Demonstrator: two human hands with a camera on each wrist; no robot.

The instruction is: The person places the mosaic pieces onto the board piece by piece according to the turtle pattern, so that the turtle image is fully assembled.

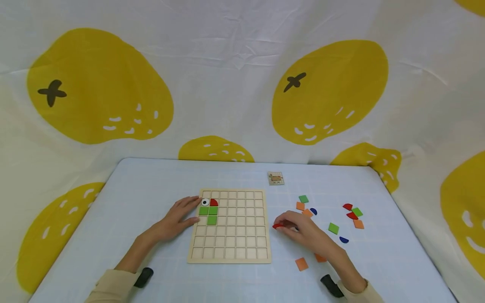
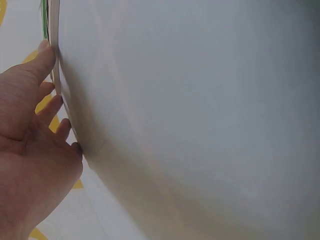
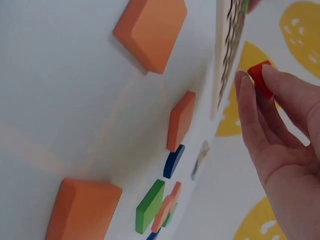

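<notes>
A pale wooden grid board lies on the table. In its upper left cells sit a white round eye tile, a red quarter-circle tile and several green square tiles. My left hand rests at the board's left edge, fingers extended and fingertips right at the rim. To the right of the board, my right hand pinches a red tile between thumb and fingers, just above the table. The right wrist view shows the tile's edge; its full outline is partly hidden by the fingers.
Loose tiles lie at the right: orange squares, green squares, blue half-circles and red pieces. A small patterned card lies behind the board. A curtain printed with yellow fruit hangs beyond the table's far edge.
</notes>
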